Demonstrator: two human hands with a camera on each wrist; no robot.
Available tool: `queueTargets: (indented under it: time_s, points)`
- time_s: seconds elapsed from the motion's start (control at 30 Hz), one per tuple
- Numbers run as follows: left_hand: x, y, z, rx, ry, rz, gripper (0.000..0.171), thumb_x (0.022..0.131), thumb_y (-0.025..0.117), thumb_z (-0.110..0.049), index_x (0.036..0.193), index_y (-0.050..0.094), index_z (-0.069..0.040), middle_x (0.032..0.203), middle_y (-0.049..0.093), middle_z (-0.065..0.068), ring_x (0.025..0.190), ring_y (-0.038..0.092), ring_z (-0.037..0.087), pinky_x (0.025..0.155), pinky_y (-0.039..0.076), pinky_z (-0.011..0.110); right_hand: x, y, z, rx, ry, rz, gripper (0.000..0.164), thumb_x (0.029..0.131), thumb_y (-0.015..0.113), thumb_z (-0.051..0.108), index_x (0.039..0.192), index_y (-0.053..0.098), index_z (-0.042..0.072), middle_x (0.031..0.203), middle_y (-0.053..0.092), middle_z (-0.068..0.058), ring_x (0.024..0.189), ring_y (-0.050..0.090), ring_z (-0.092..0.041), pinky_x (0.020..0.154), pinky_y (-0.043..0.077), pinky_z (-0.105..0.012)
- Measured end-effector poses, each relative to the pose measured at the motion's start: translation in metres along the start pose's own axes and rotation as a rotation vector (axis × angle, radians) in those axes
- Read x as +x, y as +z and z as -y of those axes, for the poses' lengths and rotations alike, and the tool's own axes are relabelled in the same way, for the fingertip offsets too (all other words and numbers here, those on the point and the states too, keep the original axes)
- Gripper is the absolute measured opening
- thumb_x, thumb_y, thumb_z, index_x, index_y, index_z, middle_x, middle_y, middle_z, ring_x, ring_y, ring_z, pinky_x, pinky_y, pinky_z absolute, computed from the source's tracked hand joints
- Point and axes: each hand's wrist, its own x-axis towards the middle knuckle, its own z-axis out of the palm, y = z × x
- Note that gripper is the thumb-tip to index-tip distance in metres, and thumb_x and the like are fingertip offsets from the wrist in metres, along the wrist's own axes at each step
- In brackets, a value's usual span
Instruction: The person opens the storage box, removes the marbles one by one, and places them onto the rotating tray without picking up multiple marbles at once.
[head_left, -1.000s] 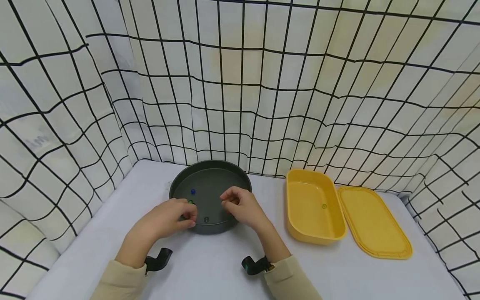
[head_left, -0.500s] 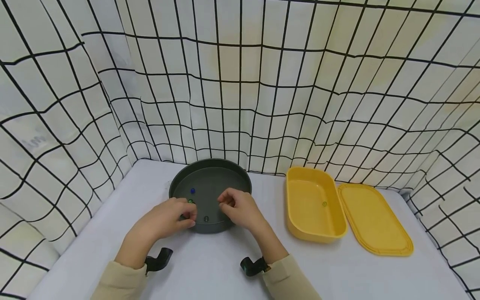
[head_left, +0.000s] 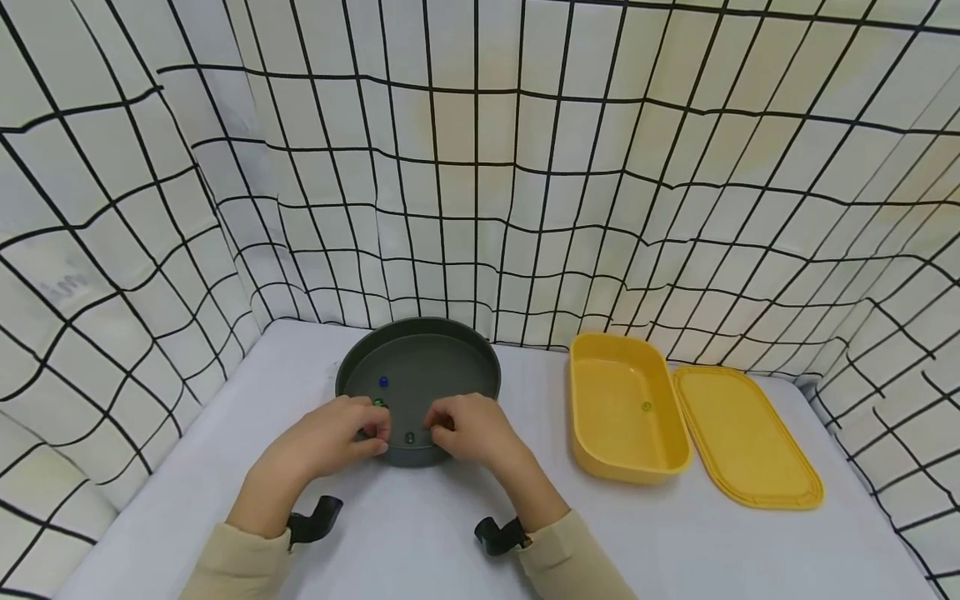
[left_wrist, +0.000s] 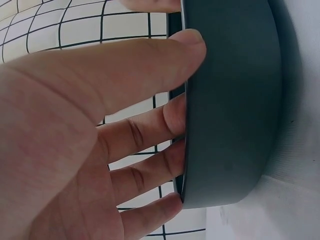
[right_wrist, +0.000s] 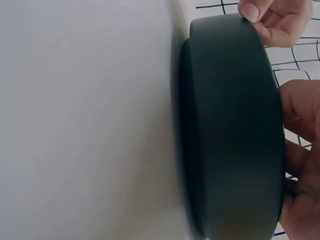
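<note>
A dark green round pan [head_left: 442, 350] stands on the white table. My left hand [head_left: 337, 433] grips its near left rim; in the left wrist view the thumb [left_wrist: 190, 45] presses the outer wall while the other fingers reach inside. Over the near right part of the pan is my right hand [head_left: 468, 427], fingers bent and pointing down, nothing visible between them. Its fingertips are hidden behind the wall in the right wrist view. Inside the pan lie a blue marble [head_left: 383, 382], a green marble [head_left: 379, 402] partly behind the left hand, and a clear marble [head_left: 409, 437] between the hands.
To the right stands a yellow container [head_left: 622, 467] with a small yellow-green marble [head_left: 647, 407] in it. Its yellow lid [head_left: 750, 442] lies flat beside it. White walls with a black grid net [head_left: 480, 167] enclose the back and sides.
My right hand has moved down and left, closer to the clear marble. The left hand keeps its grip on the pan's rim. The marbles have not visibly shifted within the pan.
</note>
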Motion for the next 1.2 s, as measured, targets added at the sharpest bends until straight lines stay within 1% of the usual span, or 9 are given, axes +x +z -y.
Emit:
queueTargets:
  time_s: [0.17,0.33,0.43,0.57,0.67,0.8,1.0,1.1,1.2]
  points:
    - [0.0,0.0,0.0,0.0,0.001,-0.005,0.022,0.088,0.076,-0.024,0.079,0.058,-0.032,0.084,0.053,-0.013,0.08,0.047,0.01,0.07,0.041,0.032,0.0,0.0,0.008,-0.094,0.025,0.079,0.022,0.092,0.06,0.016,0.097,0.077,0.028,0.086,0.071,0.015,0.074,0.056,-0.006,0.069,0.045,-0.025]
    - [0.002,0.0,0.0,-0.001,0.01,-0.003,0.023,0.088,0.077,-0.023,0.079,0.057,-0.032,0.084,0.053,-0.013,0.08,0.048,0.01,0.069,0.04,0.031,-0.002,0.0,0.008,-0.056,0.018,0.076,0.023,0.093,0.058,0.015,0.101,0.077,0.025,0.087,0.072,0.012,0.068,0.052,-0.005,0.063,0.043,-0.023]
    - [0.005,0.0,0.0,-0.004,0.026,-0.007,0.023,0.088,0.077,-0.022,0.078,0.058,-0.031,0.083,0.053,-0.013,0.079,0.049,0.011,0.069,0.041,0.031,-0.003,-0.007,0.0,0.132,-0.023,0.06,0.02,0.095,0.06,0.014,0.106,0.075,0.019,0.088,0.07,0.01,0.069,0.055,-0.004,0.063,0.046,-0.021]
    - [0.006,0.0,0.0,-0.017,0.03,0.003,0.022,0.088,0.076,-0.023,0.08,0.058,-0.032,0.084,0.053,-0.014,0.08,0.049,0.011,0.069,0.042,0.031,-0.011,-0.031,-0.02,0.456,-0.083,0.057,0.016,0.098,0.061,0.015,0.11,0.072,0.013,0.1,0.07,0.005,0.086,0.063,-0.008,0.076,0.053,-0.025]
    - [0.003,0.0,0.001,-0.02,0.012,0.018,0.022,0.088,0.076,-0.024,0.081,0.058,-0.032,0.086,0.053,-0.014,0.082,0.048,0.011,0.071,0.041,0.033,-0.025,-0.058,-0.034,0.602,-0.069,0.032,0.015,0.1,0.061,0.016,0.111,0.07,0.011,0.108,0.069,-0.004,0.097,0.064,-0.02,0.083,0.055,-0.031]
    - [0.001,-0.002,0.003,-0.018,0.0,0.011,0.023,0.087,0.077,-0.023,0.08,0.057,-0.032,0.085,0.053,-0.015,0.083,0.048,0.011,0.071,0.041,0.033,-0.051,-0.095,-0.051,0.712,-0.002,-0.014,0.019,0.1,0.061,0.019,0.116,0.066,0.009,0.114,0.067,-0.013,0.102,0.063,-0.034,0.086,0.057,-0.036]
    - [0.004,-0.001,0.001,-0.019,0.034,-0.004,0.022,0.088,0.077,-0.022,0.08,0.058,-0.031,0.084,0.053,-0.015,0.081,0.05,0.01,0.07,0.043,0.031,-0.092,-0.115,-0.083,0.652,0.075,0.034,0.022,0.101,0.06,0.02,0.12,0.064,0.009,0.113,0.068,-0.012,0.101,0.064,-0.034,0.085,0.057,-0.038]
    - [0.002,-0.001,0.0,-0.014,0.014,0.008,0.022,0.088,0.077,-0.023,0.08,0.058,-0.032,0.084,0.053,-0.015,0.082,0.049,0.01,0.071,0.042,0.031,-0.099,-0.115,-0.096,0.6,0.094,0.082,0.022,0.101,0.06,0.021,0.119,0.065,0.01,0.111,0.069,-0.009,0.1,0.064,-0.035,0.085,0.057,-0.038]
    - [0.0,-0.001,0.001,-0.014,0.001,0.01,0.022,0.087,0.077,-0.023,0.08,0.058,-0.032,0.085,0.053,-0.015,0.082,0.049,0.01,0.071,0.042,0.032,-0.1,-0.116,-0.104,0.586,0.078,0.06,0.022,0.101,0.06,0.021,0.119,0.065,0.01,0.111,0.069,-0.009,0.101,0.063,-0.04,0.084,0.057,-0.037]
